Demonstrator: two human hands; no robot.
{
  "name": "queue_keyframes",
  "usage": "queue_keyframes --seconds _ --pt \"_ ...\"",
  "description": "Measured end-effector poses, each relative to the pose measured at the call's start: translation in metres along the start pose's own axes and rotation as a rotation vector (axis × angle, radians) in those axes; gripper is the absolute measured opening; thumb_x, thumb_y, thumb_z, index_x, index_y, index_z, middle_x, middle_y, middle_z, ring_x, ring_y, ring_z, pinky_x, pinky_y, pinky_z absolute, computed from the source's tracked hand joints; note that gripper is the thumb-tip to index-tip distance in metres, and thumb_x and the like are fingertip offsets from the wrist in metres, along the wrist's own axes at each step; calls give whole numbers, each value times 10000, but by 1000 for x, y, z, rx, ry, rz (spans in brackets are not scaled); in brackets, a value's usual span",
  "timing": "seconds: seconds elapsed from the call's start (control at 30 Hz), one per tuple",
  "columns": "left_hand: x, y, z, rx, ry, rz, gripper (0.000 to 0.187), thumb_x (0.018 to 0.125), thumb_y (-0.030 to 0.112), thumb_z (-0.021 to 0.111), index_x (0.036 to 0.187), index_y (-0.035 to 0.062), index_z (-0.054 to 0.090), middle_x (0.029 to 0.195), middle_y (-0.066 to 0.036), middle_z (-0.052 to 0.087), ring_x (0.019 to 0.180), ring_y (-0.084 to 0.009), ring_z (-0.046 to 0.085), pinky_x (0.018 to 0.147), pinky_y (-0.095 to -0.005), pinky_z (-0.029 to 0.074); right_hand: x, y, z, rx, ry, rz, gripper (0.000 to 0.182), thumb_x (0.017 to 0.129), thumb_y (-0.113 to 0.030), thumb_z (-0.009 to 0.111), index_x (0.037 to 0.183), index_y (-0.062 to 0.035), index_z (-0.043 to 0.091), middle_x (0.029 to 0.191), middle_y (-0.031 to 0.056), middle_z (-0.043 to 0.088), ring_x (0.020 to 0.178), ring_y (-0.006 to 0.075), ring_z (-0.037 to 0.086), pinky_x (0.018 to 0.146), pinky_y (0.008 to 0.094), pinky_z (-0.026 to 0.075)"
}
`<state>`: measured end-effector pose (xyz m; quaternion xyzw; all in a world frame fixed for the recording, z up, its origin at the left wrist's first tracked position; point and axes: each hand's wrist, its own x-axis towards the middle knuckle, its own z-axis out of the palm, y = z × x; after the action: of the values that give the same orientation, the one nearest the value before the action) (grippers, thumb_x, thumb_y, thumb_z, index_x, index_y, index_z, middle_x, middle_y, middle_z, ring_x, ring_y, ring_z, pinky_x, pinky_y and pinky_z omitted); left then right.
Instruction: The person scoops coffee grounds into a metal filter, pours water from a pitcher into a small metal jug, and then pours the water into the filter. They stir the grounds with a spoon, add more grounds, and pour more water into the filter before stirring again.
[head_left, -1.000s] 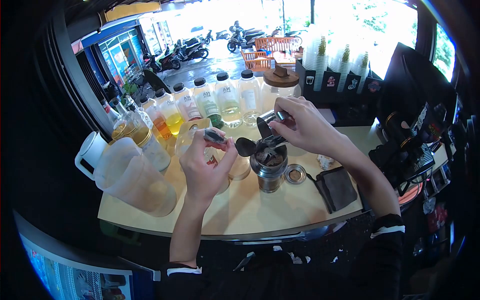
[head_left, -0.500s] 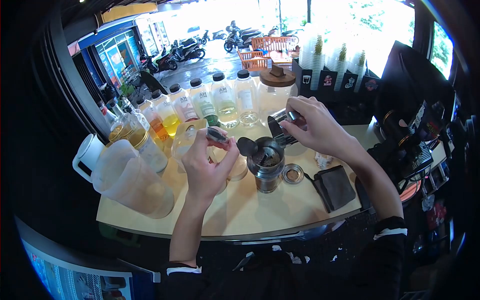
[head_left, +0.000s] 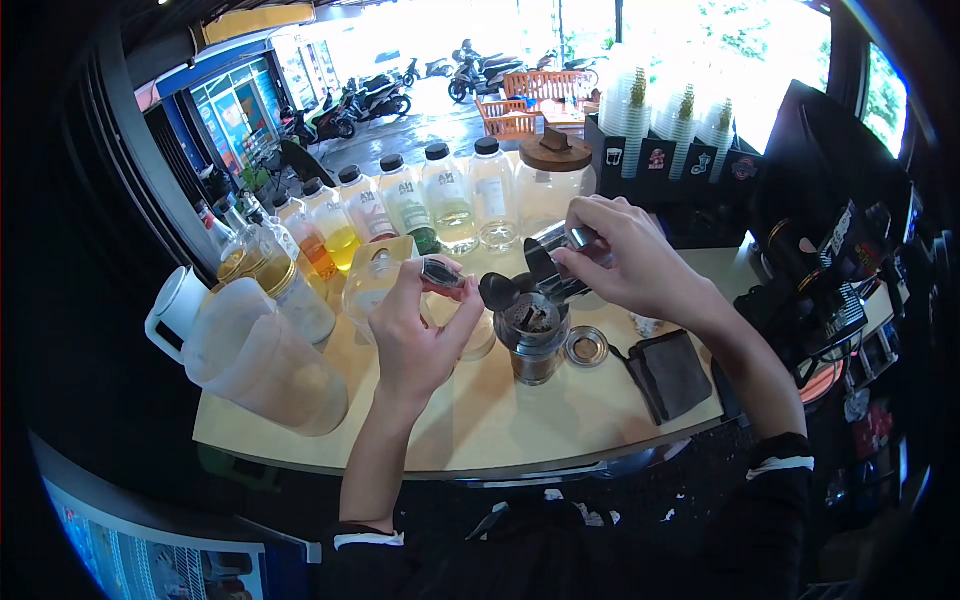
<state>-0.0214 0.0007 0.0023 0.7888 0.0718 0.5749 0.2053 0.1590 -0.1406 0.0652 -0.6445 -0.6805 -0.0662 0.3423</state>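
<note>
A spoon (head_left: 499, 292) is pinched in my left hand (head_left: 422, 325), its dark bowl at the rim of a metal brewing vessel (head_left: 533, 340). Dark grounds or liquid with a small dark piece show inside the vessel. My right hand (head_left: 630, 255) grips a metal pitcher (head_left: 548, 268) by its handle, tilted over the vessel's back right side. Whether anything pours from it cannot be made out. A small round metal lid (head_left: 586, 347) lies just right of the vessel, and a folded dark cloth (head_left: 669, 375) is further right.
Capped bottles (head_left: 452, 205) line the table's back, beside a wooden-lidded jar (head_left: 556, 190). A large translucent pitcher (head_left: 262, 355) and a white jug (head_left: 182, 310) stand left. Stacked cups (head_left: 625, 115) fill a black holder at the back right. Motorbikes are parked outside.
The metal pitcher in my right hand has shifted slightly left and its opening has turned. My left hand and the spoon have moved a little right.
</note>
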Motion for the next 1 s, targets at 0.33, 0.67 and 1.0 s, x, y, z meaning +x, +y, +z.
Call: queue_keyframes --seconds 0.33,0.67,1.0 --pt "-3 2 1 28 -3 32 211 757 50 727 901 45 574 730 -46 633 653 -128 649 602 -254 498 3 4 9 -145 42 -110 192 820 -90 618 875 40 487 734 171 573 688 314 611 664 394 472" --pt "-8 -12 8 103 -114 206 176 809 60 702 932 56 577 820 -61 649 694 -188 657 616 -289 517 -15 29 3 314 123 215 263 839 -114 667 800 15 442 581 38 448 598 82 548 540 282 453" --pt "-37 -37 15 49 -304 380 262 730 45 717 973 80 627 928 -39 643 786 -201 649 644 -303 527 -42 32 1 428 190 290 204 891 -75 620 811 -21 441 636 -63 412 603 -16 424 507 177 425"
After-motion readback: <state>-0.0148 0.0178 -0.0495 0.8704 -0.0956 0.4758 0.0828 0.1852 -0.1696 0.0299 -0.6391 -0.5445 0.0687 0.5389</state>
